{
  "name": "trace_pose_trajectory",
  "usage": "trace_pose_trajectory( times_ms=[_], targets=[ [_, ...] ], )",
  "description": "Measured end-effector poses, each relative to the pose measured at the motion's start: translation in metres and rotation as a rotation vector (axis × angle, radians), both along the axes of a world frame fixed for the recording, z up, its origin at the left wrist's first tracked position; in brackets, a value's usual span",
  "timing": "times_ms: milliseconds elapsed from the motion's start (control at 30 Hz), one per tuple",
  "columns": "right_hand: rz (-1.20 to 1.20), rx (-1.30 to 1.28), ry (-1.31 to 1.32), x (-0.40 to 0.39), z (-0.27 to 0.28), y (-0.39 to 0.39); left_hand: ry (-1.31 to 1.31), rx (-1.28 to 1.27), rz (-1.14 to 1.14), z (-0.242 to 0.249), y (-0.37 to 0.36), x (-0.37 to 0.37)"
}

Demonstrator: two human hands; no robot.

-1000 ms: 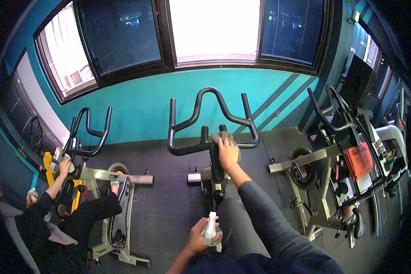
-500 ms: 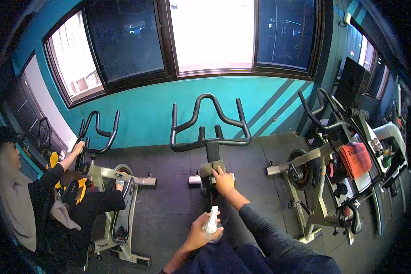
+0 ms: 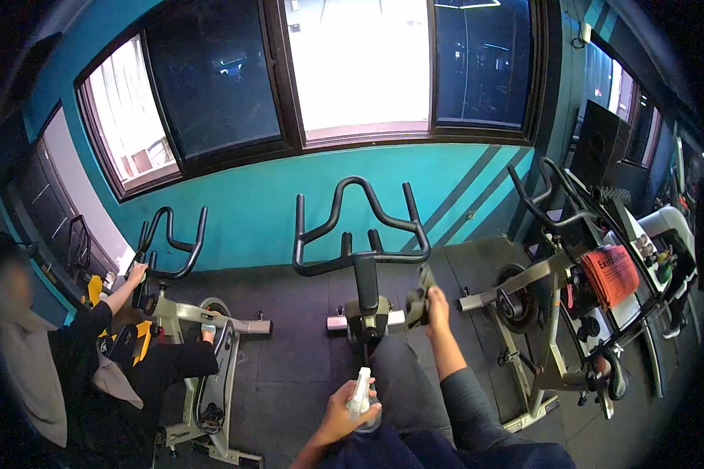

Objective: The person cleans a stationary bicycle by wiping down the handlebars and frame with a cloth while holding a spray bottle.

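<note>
My left hand (image 3: 344, 412) is wrapped round a spray bottle (image 3: 362, 395) with a white trigger head, low in the middle of the head view. My right hand (image 3: 438, 309) grips a dark olive cloth (image 3: 421, 297) to the right of the bike, apart from the frame. In front of me stands an exercise bike; its black handlebar (image 3: 362, 262) spreads wide above the stem (image 3: 366, 285). The lower part of the bike is partly hidden behind my leg and the bottle.
At left a person (image 3: 62, 344) sits on another exercise bike (image 3: 184, 313), one hand on its handlebar. A third bike (image 3: 524, 313) stands at right, near an orange-red printed cloth or bag (image 3: 608, 275). A teal wall (image 3: 266, 203) with windows rises behind.
My right hand has lifted the cloth off the bike's front body and moved it right. My left hand with the spray bottle has stayed nearly in place. The view has tilted slightly up.
</note>
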State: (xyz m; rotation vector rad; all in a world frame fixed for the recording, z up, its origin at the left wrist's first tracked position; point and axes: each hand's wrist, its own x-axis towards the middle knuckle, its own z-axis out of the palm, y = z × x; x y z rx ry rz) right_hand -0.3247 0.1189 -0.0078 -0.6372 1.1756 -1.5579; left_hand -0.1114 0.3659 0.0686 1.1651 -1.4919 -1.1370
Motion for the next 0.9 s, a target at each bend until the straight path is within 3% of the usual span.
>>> trace_pose_trajectory(
  times_ms=[67, 133, 267, 300, 400, 467, 533, 600, 733, 900],
  targets=[
    [-0.007, -0.132, -0.188, -0.009, 0.028, -0.008, 0.073, 0.014, 0.026, 0.0, -0.01, -0.002],
    [-0.105, -0.177, -0.104, -0.015, 0.036, -0.032, -0.026, -0.073, -0.022, 0.001, -0.025, -0.002],
    [-0.085, -0.35, 0.217, -0.005, 0.071, -0.061, 0.028, -0.176, -0.002, 0.007, -0.066, -0.016],
    [-0.121, -0.296, 0.458, -0.001, 0.07, -0.075, 0.04, -0.198, -0.004, 0.011, -0.077, -0.02],
    [-0.137, -0.459, 0.836, 0.028, 0.07, -0.105, 0.07, -0.188, 0.008, -0.001, -0.104, -0.03],
    [-0.107, -0.517, 0.984, 0.053, 0.06, -0.117, 0.044, -0.248, 0.011, -0.019, -0.116, -0.034],
    [0.078, -0.417, 1.055, 0.077, 0.041, -0.124, 0.027, -0.259, 0.02, -0.019, -0.118, -0.032],
    [0.056, -0.432, 1.461, 0.095, 0.011, -0.119, 0.016, -0.21, 0.007, -0.018, -0.117, -0.03],
    [-0.021, -0.335, 1.535, 0.102, 0.006, -0.113, -0.021, -0.329, 0.02, -0.026, -0.12, -0.035],
    [-0.087, -0.3, 1.627, 0.068, -0.013, -0.112, -0.023, -0.255, -0.031, -0.02, -0.127, -0.028]
  ],
)
